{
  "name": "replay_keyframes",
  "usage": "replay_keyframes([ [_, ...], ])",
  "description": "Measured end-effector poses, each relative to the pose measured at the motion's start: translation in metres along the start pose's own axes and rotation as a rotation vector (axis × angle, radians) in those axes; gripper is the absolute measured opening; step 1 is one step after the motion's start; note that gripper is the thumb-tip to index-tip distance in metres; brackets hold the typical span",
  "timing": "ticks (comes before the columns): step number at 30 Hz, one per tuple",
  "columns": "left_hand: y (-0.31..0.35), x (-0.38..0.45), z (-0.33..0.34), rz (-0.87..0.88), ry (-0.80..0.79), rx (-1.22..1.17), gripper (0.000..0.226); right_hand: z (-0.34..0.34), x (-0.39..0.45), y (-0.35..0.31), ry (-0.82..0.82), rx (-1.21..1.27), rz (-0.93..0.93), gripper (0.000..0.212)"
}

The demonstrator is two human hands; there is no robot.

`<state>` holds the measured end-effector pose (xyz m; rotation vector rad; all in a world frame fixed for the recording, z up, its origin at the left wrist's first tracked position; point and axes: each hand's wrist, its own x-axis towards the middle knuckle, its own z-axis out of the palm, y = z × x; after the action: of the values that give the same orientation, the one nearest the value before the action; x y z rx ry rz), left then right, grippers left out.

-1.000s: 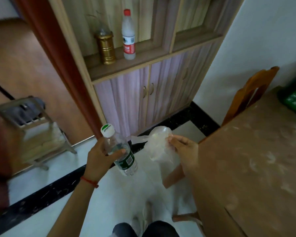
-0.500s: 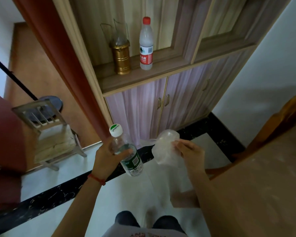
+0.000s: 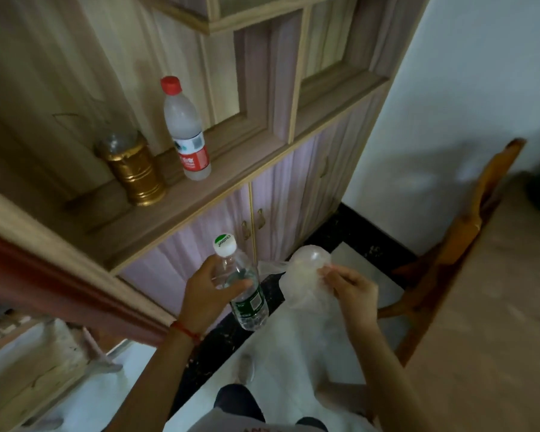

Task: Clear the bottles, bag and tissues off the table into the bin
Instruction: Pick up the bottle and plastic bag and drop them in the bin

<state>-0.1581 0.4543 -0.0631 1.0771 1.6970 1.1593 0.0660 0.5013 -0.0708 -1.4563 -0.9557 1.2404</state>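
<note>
The bottle (image 3: 242, 283) is in the middle of the frame, a bit low, up in the air over the floor (image 3: 293, 353). It is clear, with a white and green cap and a dark green label, and it leans so the cap points up and left. The left hand (image 3: 208, 293) has its grip closed round the top half of the bottle, with the thumb across the front. Just to the right of it is the bag (image 3: 306, 277), thin and see-through and puffed up like a little balloon. The right hand (image 3: 351, 293) has its grip pinched tight on the bag's side with the fingertips. The bottle and bag are near each other, but I cannot tell if they touch. At the right edge of the frame is the desk (image 3: 493, 322), with a wooden chair (image 3: 468, 226) tucked beside it. At the upper left is a shelf (image 3: 181, 207) with a red-cap bottle (image 3: 186, 135) and a gold jar (image 3: 138, 173) on it. No bin shows anywhere, and no tissues show either. I think the step is carrying these two things away from the desk to the bin. The next move calls for finding the bin, holding both hands over it, and letting go.
</note>
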Motion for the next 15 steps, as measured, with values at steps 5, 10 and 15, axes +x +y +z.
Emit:
replay_keyframes([
  [5,0.020,0.075,0.018,0.025,-0.221,-0.007,0.036,0.005,0.030,-0.012,0.181,0.043,-0.002,0.021],
  [10,0.033,0.136,0.052,0.091,-0.370,0.012,0.043,-0.003,0.052,-0.021,0.322,0.064,-0.034,0.018],
  [15,0.044,0.182,0.096,0.151,-0.462,0.058,0.045,-0.024,0.077,-0.030,0.476,0.094,-0.017,0.007],
])
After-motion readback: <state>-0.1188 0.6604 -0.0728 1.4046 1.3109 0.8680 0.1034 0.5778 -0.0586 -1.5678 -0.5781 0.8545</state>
